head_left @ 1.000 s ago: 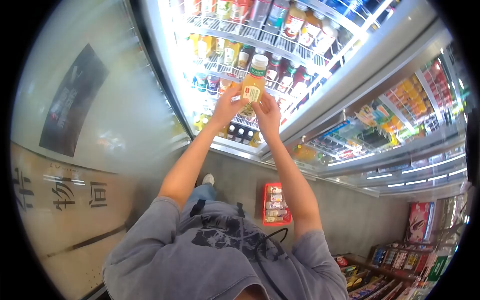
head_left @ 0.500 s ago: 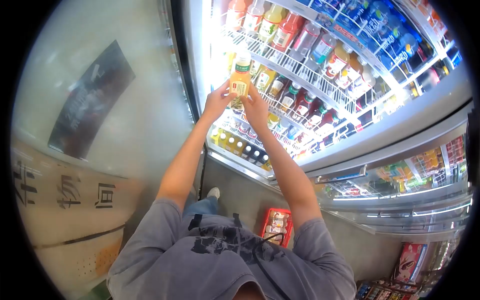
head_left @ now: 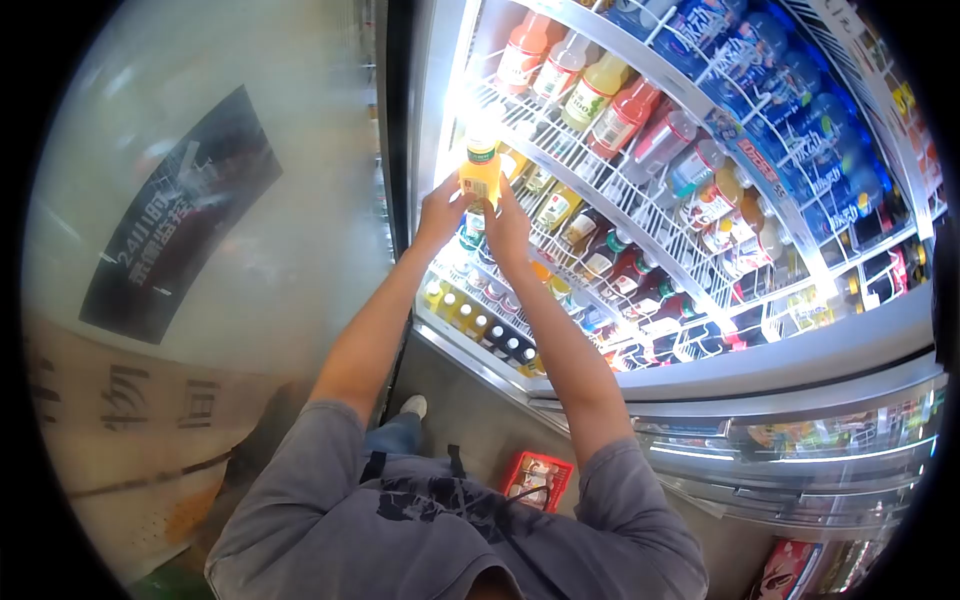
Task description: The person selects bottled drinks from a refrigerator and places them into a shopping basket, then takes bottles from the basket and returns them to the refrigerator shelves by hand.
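A juice bottle (head_left: 480, 172) with yellow-orange contents and a green band on its label stands upright between my hands, in front of the lit fridge shelves. My left hand (head_left: 443, 214) is closed on its lower left side. From the right, my right hand (head_left: 507, 226) grips the lower part of the same bottle. Glare washes out the bottle's cap. Just behind it a wire shelf (head_left: 560, 150) carries rows of drinks, among them a yellow-green bottle (head_left: 597, 92) and an orange-red bottle (head_left: 625, 117).
The open fridge door (head_left: 180, 220) fills the left side. Blue-labelled bottles (head_left: 790, 110) crowd the upper right shelves. Small dark and yellow bottles (head_left: 480, 327) line the bottom. A red basket (head_left: 565, 478) holding packaged goods sits on the floor (head_left: 470, 400) near my feet.
My view has shifted, so the fridge shelves appear farther right and lower. Both hands still hold the juice bottle, which sits slightly lower in view and closer to the bright left edge of the fridge.
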